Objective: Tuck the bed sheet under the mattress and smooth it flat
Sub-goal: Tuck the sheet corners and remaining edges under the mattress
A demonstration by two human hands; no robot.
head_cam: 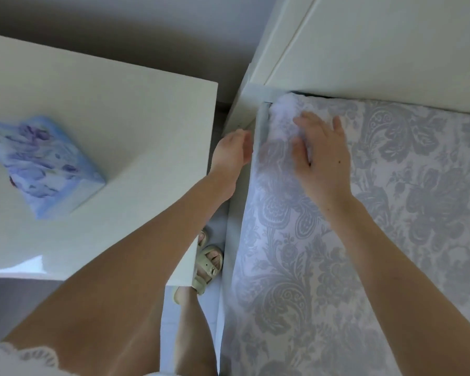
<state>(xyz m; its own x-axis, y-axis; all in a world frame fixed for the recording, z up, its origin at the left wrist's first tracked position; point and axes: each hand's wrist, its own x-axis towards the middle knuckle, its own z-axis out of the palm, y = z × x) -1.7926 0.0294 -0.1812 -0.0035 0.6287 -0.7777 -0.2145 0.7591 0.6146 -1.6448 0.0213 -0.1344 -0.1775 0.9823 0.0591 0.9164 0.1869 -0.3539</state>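
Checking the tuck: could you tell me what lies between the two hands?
Head view: the sheet's draped edge lies between left hand and right hand.

Quick count: one patterned sheet (310, 267), one floral box (44, 164) on one white worktop (120, 104), and two grips: left grip (232, 150), right grip (323, 158).

The bed (251, 94) carries a patterned sheet (391, 202), bunched white at the head corner on its left side. Beside it, a white table (106, 104) bears a floral box (42, 164) near its left edge.
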